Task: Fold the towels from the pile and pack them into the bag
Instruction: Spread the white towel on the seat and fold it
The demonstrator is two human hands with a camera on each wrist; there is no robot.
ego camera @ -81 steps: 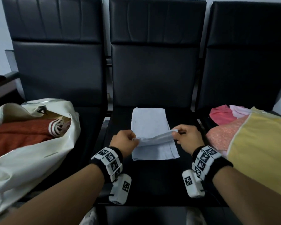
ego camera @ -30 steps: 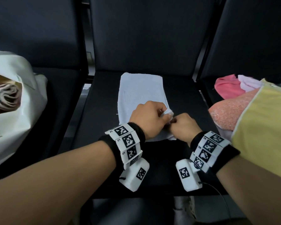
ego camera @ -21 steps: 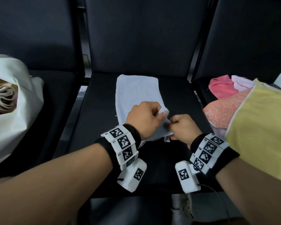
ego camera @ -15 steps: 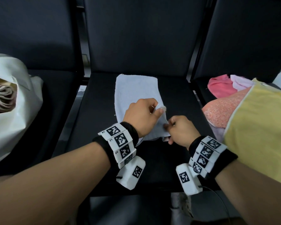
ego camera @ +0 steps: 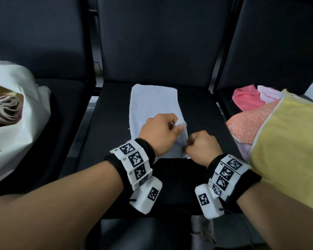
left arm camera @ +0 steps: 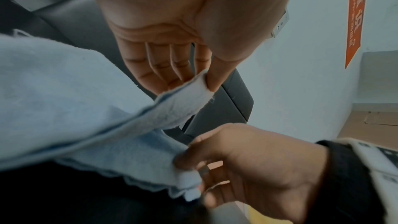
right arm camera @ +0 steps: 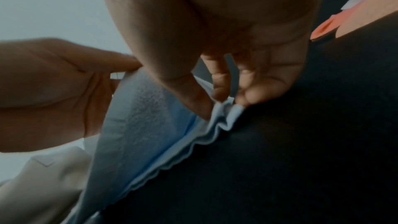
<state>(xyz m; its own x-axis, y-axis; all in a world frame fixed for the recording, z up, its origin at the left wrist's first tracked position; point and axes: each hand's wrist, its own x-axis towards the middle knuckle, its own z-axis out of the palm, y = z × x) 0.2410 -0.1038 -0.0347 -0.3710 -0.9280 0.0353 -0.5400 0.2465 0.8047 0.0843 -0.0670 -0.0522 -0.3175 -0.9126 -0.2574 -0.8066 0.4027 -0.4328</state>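
Observation:
A pale blue towel (ego camera: 153, 105) lies folded lengthwise on the middle black seat (ego camera: 202, 116). My left hand (ego camera: 162, 131) pinches a top-layer corner of the towel (left arm camera: 185, 94) between thumb and fingers and lifts it. My right hand (ego camera: 200, 147) pinches the lower layers at the near right corner of the towel (right arm camera: 226, 113) against the seat. The white bag (ego camera: 16, 127) sits on the left seat with rolled towels (ego camera: 5, 109) inside. The pile of towels (ego camera: 249, 120), pink, orange and yellow, rests on the right seat.
Black seat backs (ego camera: 159, 40) rise behind all three seats. Gaps with metal frame (ego camera: 90, 107) separate the seats. A wall with an orange banner (left arm camera: 355, 14) shows in the left wrist view.
Both hands came together from the towel's two near corners to its near right corner. My left hand has since lifted one layer up and away while the right keeps the rest down.

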